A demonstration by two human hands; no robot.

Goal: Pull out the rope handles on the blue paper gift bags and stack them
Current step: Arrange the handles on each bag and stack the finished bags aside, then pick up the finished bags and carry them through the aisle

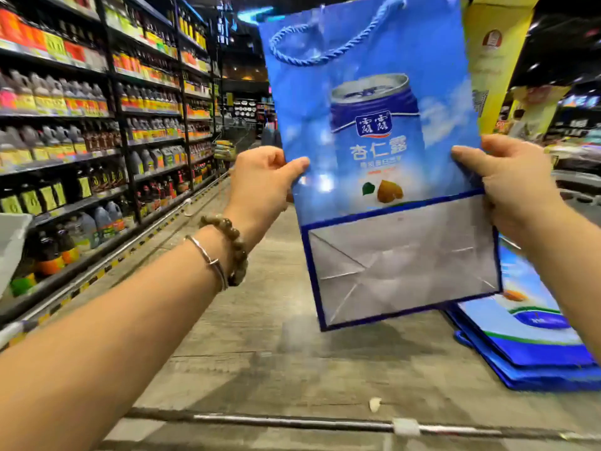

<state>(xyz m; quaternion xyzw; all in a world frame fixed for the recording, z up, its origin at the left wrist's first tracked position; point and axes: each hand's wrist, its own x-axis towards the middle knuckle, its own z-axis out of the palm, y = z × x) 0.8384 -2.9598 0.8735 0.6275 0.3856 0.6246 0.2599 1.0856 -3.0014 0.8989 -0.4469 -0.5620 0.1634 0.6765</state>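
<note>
I hold a flat blue paper gift bag upright in front of me, printed with a drink can, its folded grey bottom flap facing me. A blue rope handle hangs loose across its top front. My left hand pinches the bag's left edge, thumb on the front. My right hand grips the right edge the same way. A stack of flat blue gift bags lies on the floor at lower right, partly behind the held bag and my right forearm.
Store shelves of bottles line the left side of a supermarket aisle. A yellow pillar stands behind the bag at right. A metal bar crosses the bottom of the view. The grey floor runs ahead.
</note>
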